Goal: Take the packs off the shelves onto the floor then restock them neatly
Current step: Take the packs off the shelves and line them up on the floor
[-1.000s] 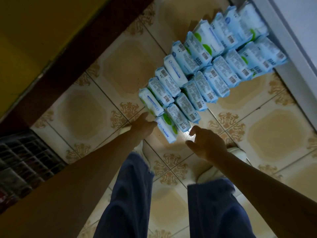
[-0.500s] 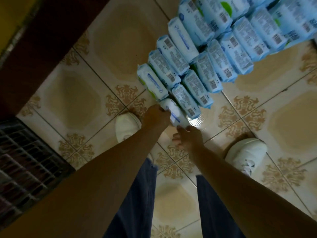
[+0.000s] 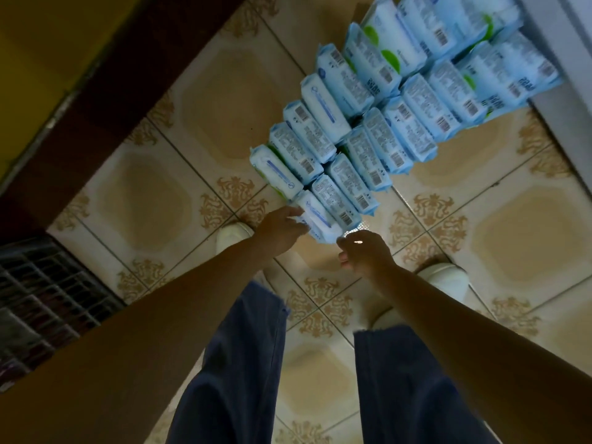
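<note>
Head view, read from my position outward. Closest to the camera are two trouser legs (image 3: pixel 243 363) and both forearms, which reach down toward the nearest pack (image 3: pixel 315 219). I use this pack as the reference for every position below. It lies on the tiled floor (image 3: pixel 205 100) and closes the near end of a double row of packs (image 3: pixel 400 123).

Hand status:
- Left hand (image 3: pixel 280 233): at the left end of the nearest pack, fingertips in contact with the wrapper. I cannot tell whether they curl round it, because the light is low and the edge is blurred.
- Right hand (image 3: pixel 368 254): just beside the near corner of the nearest pack, fingers loosely curled, with nothing held that I can see.

One white shoe (image 3: pixel 232 235) stands to the left of the nearest pack and close to it. The other shoe (image 3: pixel 445 277) stands to the right, well apart from it.

Beyond the nearest pack, the double row runs away toward a white cabinet edge (image 3: pixel 560 43). Each pack touches and partly overlaps its neighbour.

In my judgement, this is the floor-laying stage, with the nearest pack being squared to the row.

Fault conditions I anticipate:
- A sideways push on the nearest pack passes into the overlapped packs behind it and skews both lines.
- Contact at one end only lets the soft wrapper twist or slip.
- A shuffle of the shoe to the left of the nearest pack knocks it out of line.
- The dim light hides a poor alignment.
</note>
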`<state>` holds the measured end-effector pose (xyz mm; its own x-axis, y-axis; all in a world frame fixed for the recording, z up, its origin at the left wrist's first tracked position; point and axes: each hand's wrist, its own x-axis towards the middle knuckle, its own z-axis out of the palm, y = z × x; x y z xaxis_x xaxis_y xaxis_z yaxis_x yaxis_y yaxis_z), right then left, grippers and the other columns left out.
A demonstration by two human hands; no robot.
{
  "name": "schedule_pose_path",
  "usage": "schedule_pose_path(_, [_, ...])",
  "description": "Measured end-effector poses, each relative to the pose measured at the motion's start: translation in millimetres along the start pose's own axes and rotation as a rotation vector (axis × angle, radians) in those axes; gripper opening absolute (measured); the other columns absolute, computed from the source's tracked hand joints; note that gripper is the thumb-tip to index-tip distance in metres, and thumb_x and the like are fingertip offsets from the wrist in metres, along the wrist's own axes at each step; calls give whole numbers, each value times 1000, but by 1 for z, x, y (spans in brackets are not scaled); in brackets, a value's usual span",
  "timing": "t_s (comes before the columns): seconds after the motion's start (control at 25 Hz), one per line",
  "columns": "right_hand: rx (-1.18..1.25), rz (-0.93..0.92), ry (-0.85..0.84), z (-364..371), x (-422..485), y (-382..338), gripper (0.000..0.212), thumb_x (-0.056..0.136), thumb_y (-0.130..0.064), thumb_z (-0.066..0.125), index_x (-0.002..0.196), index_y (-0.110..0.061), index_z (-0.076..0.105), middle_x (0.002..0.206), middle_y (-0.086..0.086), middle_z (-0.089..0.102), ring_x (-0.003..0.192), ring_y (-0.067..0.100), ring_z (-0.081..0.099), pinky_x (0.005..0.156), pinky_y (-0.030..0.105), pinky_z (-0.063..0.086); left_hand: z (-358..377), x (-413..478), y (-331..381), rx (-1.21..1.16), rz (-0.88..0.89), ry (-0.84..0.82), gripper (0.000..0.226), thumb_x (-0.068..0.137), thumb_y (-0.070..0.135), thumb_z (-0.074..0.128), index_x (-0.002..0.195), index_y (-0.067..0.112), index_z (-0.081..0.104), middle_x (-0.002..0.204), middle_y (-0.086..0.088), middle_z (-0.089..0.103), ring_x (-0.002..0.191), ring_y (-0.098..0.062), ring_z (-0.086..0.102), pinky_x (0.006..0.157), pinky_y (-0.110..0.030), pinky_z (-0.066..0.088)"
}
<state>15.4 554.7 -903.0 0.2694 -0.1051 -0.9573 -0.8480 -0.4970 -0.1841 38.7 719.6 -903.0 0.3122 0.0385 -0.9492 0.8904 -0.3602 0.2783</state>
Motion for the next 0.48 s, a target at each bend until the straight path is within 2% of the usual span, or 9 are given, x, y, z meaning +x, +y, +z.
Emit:
schedule_pose_path(0.04, [-88,-35,9,-11,-11,-3,33,87,-36,59,111,-14,61,114,9,67,106,27,63,96,40,49,-5,-9,6,-1,-2,-9,43,91,12,62,133,9,52,113,-9,59,105,-26,56,73,-26,44])
schedule_pose_path(0.12, [-317,-115,16,-35,-32,-13,36,93,-36,54,124,-17,58,121,5,63,109,23,61,95,33,46,-14,-27,19,25,11,-6,47,90,16,64,135,14,50,132,-9,52,119,-25,53,85,-28,44])
schedule_pose_path(0.2, [-470,-179,15,-63,-55,-25,39,95,-39,51,129,-20,54,129,5,60,114,23,57,98,37,46,-22,-50,36,102,84,29,57,90,24,66,141,17,43,145,-7,43,130,-24,45,98,-32,41])
schedule_pose_path(0.28, [-659,-294,70,-88,-82,-40,49,95,-45,49,139,-21,44,135,7,55,121,25,52,101,40,43,-29,-78,56,370,263,139,73,87,34,67,148,18,30,153,-7,32,138,-27,34,107,-38,36])
schedule_pose_path(0.4, [-1044,-577,374,-120,-130,-60,78,90,-56,51,151,-19,20,153,13,30,139,30,33,112,46,26,-39,-130,93,866,616,409,100,82,52,66,154,20,4,161,-8,8,148,-28,8,118,-49,16])
schedule_pose_path(0.48, [-1156,-798,547,-142,-171,-81,92,81,-59,62,152,-16,21,157,17,21,143,34,25,114,54,15,-45,-169,122,1031,883,553,111,73,59,68,152,22,0,161,-11,8,148,-31,8,114,-55,14])
